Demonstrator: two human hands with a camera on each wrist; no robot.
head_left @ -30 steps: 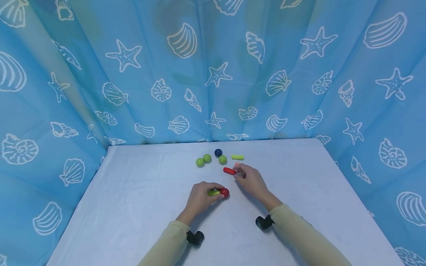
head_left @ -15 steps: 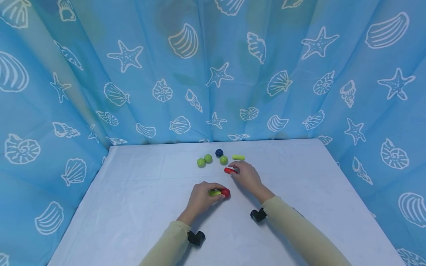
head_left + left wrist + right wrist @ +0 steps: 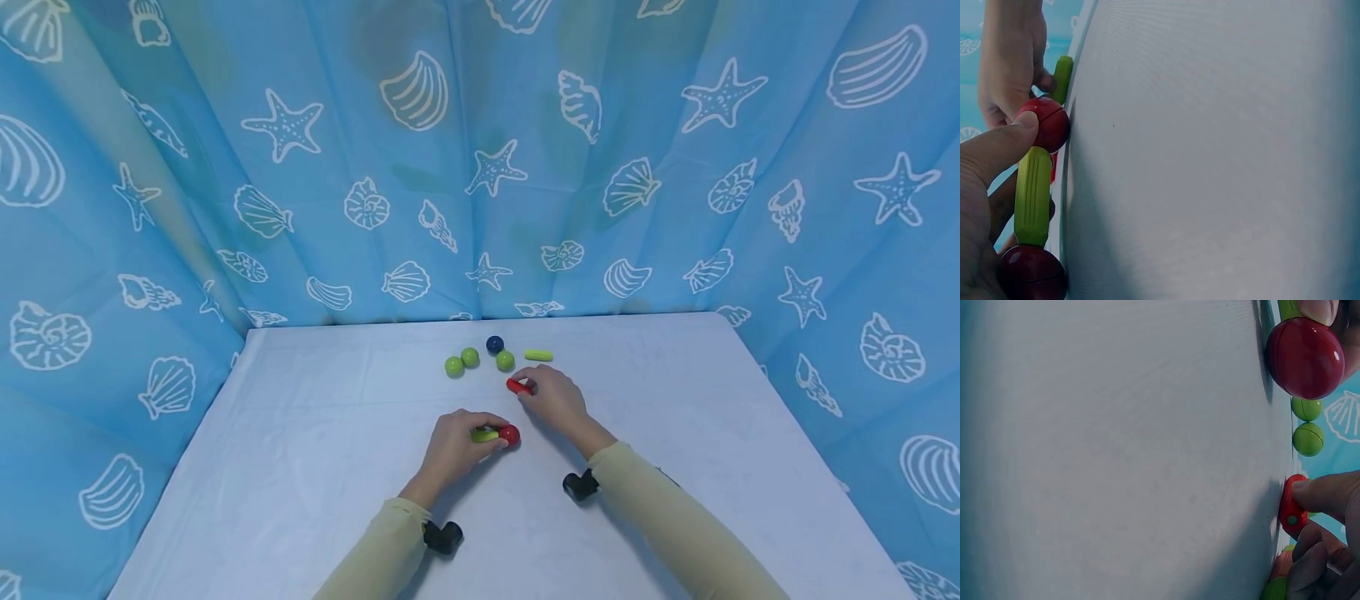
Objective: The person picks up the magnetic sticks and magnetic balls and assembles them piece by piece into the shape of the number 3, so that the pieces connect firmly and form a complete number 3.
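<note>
My left hand (image 3: 453,448) grips a dumbbell-shaped toy piece low over the white tabletop. A lime-green ridged rod (image 3: 1032,197) joins its two red balls; the thumb presses on the upper red ball (image 3: 1052,128), and the lower red ball (image 3: 1032,275) sits by the palm. Ahead and to the right, my right hand (image 3: 553,400) pinches a short red rod (image 3: 1291,503) between thumb and fingers, close to the table. Beneath those fingers, the right wrist view shows an orange-pink piece (image 3: 1282,565) with green (image 3: 1275,589) beside it, partly hidden.
Two green balls (image 3: 454,367) lie beyond the hands, with a dark blue ball (image 3: 495,344) and another green ball (image 3: 506,360) to their right. Farther right lies a loose lime-green rod (image 3: 538,355). A blue shell-print curtain (image 3: 442,167) surrounds the white table (image 3: 315,433).
My right hand has moved slightly left onto the red rod and now pinches it. The pinkish piece near its fingertips is now hidden in the head view. My left hand keeps its hold.
</note>
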